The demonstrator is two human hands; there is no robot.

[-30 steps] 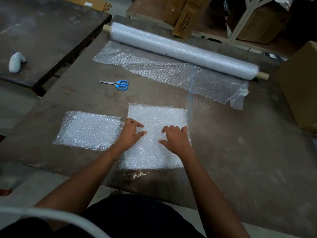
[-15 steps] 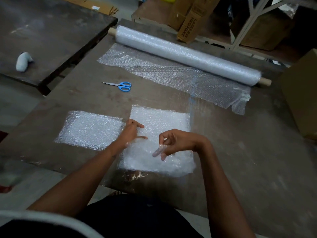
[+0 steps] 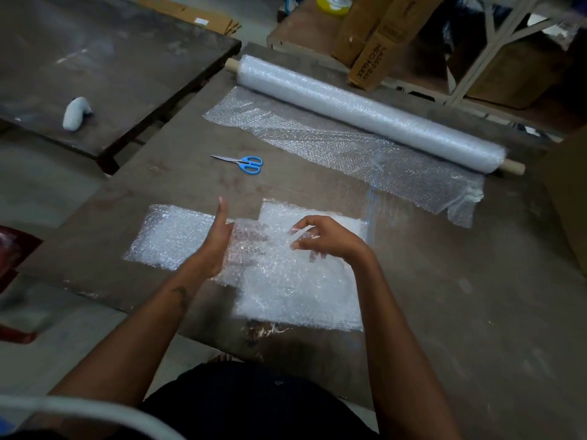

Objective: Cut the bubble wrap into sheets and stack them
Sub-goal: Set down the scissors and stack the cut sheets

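A person stands at the near edge of a worn wooden table (image 3: 476,296), both bare forearms reaching over it. Just past that edge lies a stack of cut bubble wrap sheets (image 3: 301,300), its near side almost flush with the table's rim. The right hand (image 3: 327,238) hovers above the stack with fingers curled, pinching the upper edge of a loose top sheet (image 3: 260,249) and lifting it. The left hand (image 3: 219,239) is held upright on its side, fingers straight and pressed together, against the left edge of that lifted sheet. To the left, touching the stack, a second pile of sheets (image 3: 171,236) lies flat. Bare tabletop spreads wide to the right of the stack.

Farther back, blue-handled scissors (image 3: 247,164) lie closed on open wood, well apart from the hands. Beyond them a bubble wrap roll (image 3: 365,112) runs diagonally across the far side, its unrolled flap (image 3: 333,144) spread toward the person.

Across a gap on the left stands a second dark table (image 3: 111,58) with a small white object (image 3: 74,113) on it. Cardboard boxes (image 3: 374,36) stand behind the roll; their contents cannot be seen.
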